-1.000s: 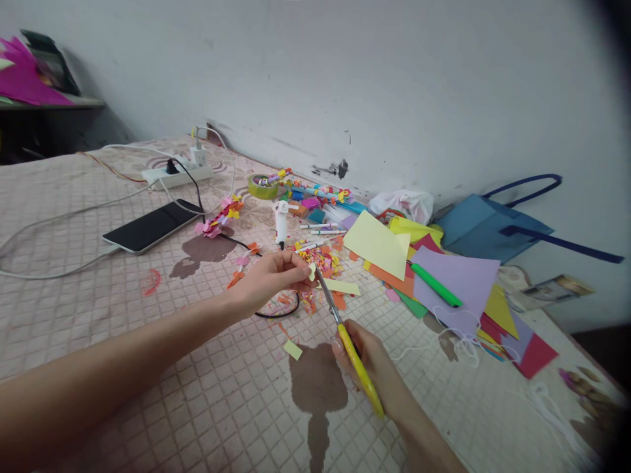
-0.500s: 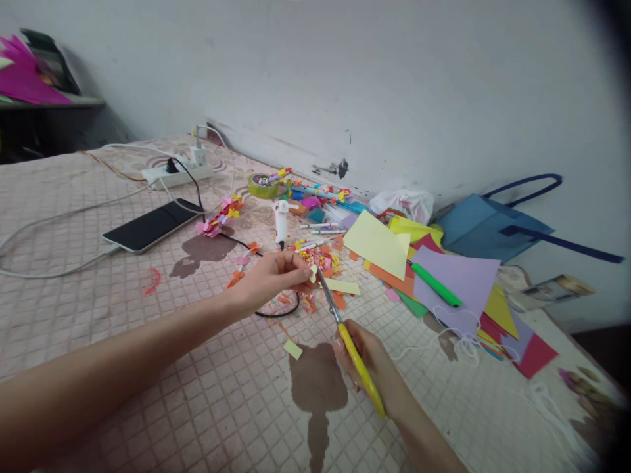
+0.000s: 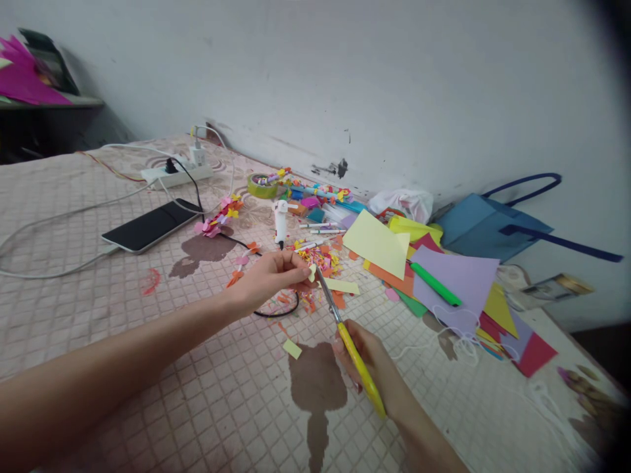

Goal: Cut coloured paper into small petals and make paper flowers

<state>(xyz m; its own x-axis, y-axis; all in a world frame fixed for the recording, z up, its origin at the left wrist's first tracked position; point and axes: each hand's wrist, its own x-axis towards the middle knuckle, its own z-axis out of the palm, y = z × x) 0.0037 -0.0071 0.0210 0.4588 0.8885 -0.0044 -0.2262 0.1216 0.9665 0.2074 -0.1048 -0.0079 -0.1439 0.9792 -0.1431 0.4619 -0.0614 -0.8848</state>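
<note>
My left hand [image 3: 276, 274] pinches a small pale yellow paper piece [image 3: 312, 272] between thumb and fingers. Yellow-handled scissors [image 3: 357, 360] are gripped in my right hand [image 3: 372, 358], their metal blades pointing up and away, with the tips at the paper piece. Whether the blades touch the paper is too small to tell. Just beyond the tips lies a heap of colourful paper scraps [image 3: 328, 258]. A pale yellow paper strip [image 3: 342, 286] rests beside the blades, and a smaller pale yellow piece [image 3: 292, 349] lies nearer to me on the cloth.
A white glue gun [image 3: 280, 223] stands behind my left hand, its black cable looping beneath. Left are a black phone-like device [image 3: 150, 226] and a power strip [image 3: 177, 174]. Coloured paper sheets [image 3: 456, 282], a green cutter [image 3: 435, 284] and a blue bag [image 3: 493, 226] lie right.
The paper piece has turned slightly in my left fingers. Both hands and the scissors stay almost where they were.
</note>
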